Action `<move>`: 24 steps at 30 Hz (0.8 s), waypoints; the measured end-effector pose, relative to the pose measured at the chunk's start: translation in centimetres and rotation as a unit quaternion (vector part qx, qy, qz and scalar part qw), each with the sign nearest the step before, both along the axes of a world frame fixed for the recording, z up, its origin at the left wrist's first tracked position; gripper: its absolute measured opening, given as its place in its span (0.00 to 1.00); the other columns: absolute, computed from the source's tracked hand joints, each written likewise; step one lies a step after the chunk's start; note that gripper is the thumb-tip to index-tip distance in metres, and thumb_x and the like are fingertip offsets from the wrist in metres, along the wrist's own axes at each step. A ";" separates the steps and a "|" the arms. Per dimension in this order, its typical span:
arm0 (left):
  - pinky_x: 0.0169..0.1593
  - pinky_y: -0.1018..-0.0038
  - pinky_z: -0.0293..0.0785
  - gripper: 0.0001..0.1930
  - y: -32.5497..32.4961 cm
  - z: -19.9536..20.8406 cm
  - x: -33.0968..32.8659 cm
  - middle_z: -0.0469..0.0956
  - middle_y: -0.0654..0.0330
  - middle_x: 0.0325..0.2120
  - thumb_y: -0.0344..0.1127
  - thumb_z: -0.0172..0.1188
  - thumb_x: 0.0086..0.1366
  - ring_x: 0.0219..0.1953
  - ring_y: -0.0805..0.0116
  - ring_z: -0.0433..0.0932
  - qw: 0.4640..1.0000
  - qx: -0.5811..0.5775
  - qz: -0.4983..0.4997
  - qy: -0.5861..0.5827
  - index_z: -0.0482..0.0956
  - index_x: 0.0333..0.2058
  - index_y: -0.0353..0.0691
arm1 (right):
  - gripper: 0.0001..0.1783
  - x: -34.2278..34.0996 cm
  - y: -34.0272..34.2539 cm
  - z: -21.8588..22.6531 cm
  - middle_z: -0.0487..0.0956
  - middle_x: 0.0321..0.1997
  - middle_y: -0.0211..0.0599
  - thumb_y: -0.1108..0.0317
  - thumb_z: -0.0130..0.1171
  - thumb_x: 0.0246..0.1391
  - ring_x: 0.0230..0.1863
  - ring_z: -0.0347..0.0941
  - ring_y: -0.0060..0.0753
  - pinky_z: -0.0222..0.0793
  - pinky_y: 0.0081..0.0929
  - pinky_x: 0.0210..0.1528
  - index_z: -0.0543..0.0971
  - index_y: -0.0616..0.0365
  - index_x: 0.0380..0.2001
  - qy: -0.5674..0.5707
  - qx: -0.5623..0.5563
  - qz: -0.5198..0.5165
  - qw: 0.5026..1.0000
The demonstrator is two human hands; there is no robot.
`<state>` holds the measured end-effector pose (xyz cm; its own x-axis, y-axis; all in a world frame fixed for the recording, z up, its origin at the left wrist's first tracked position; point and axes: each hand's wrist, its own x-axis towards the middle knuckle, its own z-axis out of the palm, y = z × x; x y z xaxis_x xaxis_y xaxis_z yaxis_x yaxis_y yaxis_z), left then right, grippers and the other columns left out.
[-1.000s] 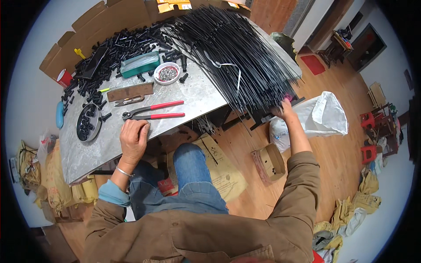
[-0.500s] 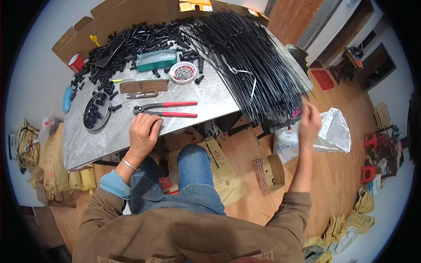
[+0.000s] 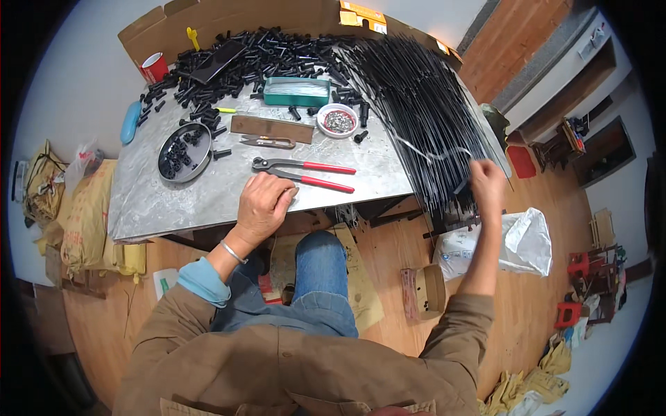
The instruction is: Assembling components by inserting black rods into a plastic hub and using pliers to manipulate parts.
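My left hand rests at the table's front edge, just below red-handled pincers. Its fingers are curled with thumb against forefinger; what they hold, if anything, is hidden. At the right side my right hand is closed by the near end of a big bundle of thin black rods. A blurred white strip crosses the bundle and runs up to its fingertips. Beyond the pincers lie thread snips and a flat brown bar.
Black bolt-like parts heap at the back, with a green tray before them. A white bowl holds small metal bits; a steel bowl holds black parts. A cardboard box and white sack stand on the floor.
The view has shifted, so the table sits farther right. The white strip has changed shape on the rods and now reaches my right hand. My left hand stays by the pincers.
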<state>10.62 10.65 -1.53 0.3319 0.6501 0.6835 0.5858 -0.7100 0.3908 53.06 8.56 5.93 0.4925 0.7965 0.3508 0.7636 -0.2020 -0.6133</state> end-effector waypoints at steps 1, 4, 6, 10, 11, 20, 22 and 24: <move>0.34 0.67 0.66 0.03 0.1 0.1 0.1 0.75 0.59 0.24 0.27 0.60 0.53 0.28 0.58 0.72 1.000 0.001 -0.005 0.000 0.75 0.27 0.38 | 0.16 1.6 -1.5 -0.2 0.76 0.19 0.32 0.61 0.56 0.52 0.22 0.68 0.21 0.66 0.23 0.26 0.79 0.66 0.26 0.029 0.044 -0.001 0.999; 0.34 0.67 0.65 0.03 -0.1 0.0 -0.1 0.75 0.59 0.23 0.28 0.60 0.53 0.28 0.59 0.72 1.000 -0.002 -0.001 0.005 0.75 0.27 0.38 | 0.13 3.6 -5.3 0.5 0.69 0.16 0.24 0.62 0.56 0.54 0.16 0.62 0.15 0.57 0.17 0.18 0.77 0.63 0.25 0.110 0.113 -0.048 0.986; 0.34 0.67 0.65 0.03 0.1 0.0 -0.2 0.75 0.59 0.23 0.28 0.60 0.53 0.28 0.59 0.72 1.000 -0.006 -0.004 0.005 0.75 0.27 0.38 | 0.11 4.8 -8.4 1.9 0.69 0.17 0.23 0.65 0.54 0.56 0.16 0.59 0.11 0.52 0.14 0.16 0.76 0.63 0.28 0.151 0.162 -0.120 0.968; 0.35 0.67 0.65 0.03 0.2 -0.2 0.5 0.74 0.59 0.23 0.29 0.60 0.53 0.28 0.60 0.72 0.999 -0.006 -0.027 -0.024 0.75 0.27 0.39 | 0.13 13.7 -17.4 0.8 0.74 0.19 0.30 0.60 0.57 0.54 0.16 0.66 0.23 0.61 0.22 0.19 0.76 0.60 0.25 0.009 0.111 -0.230 0.967; 0.35 0.67 0.65 0.03 0.3 -0.3 0.4 0.74 0.59 0.23 0.28 0.60 0.54 0.28 0.60 0.72 0.999 -0.006 -0.028 -0.027 0.75 0.27 0.38 | 0.14 13.1 -18.1 0.5 0.77 0.23 0.37 0.58 0.56 0.53 0.21 0.71 0.33 0.65 0.28 0.25 0.78 0.60 0.27 -0.116 0.016 -0.260 0.958; 0.33 0.68 0.66 0.02 0.0 0.5 1.0 0.73 0.56 0.23 0.25 0.59 0.55 0.27 0.57 0.71 1.000 -0.019 -0.006 0.002 0.75 0.27 0.36 | 0.16 12.0 -10.4 -8.0 0.79 0.31 0.54 0.58 0.55 0.44 0.37 0.76 0.55 0.71 0.43 0.40 0.81 0.60 0.27 -0.177 -0.254 -0.224 0.924; 0.33 0.68 0.66 0.02 0.0 0.4 1.2 0.74 0.56 0.23 0.25 0.59 0.55 0.27 0.56 0.71 1.000 -0.017 -0.006 0.010 0.75 0.27 0.35 | 0.15 14.1 -7.5 -9.5 0.78 0.26 0.54 0.59 0.56 0.44 0.32 0.76 0.55 0.71 0.42 0.36 0.80 0.63 0.24 -0.051 -0.141 -0.205 0.967; 0.33 0.67 0.66 0.02 -0.1 0.5 1.5 0.74 0.55 0.23 0.24 0.58 0.55 0.27 0.57 0.71 1.000 -0.013 -0.002 0.020 0.75 0.27 0.35 | 0.15 15.7 -4.8 -10.0 0.78 0.24 0.54 0.60 0.56 0.45 0.30 0.76 0.54 0.70 0.42 0.34 0.79 0.64 0.25 0.045 -0.105 -0.207 0.972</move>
<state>12.14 10.59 -1.01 0.3604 0.6660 0.6532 0.5990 -0.7020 0.3853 68.78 3.72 -4.07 0.8071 0.5731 0.1423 0.5355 -0.6088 -0.5854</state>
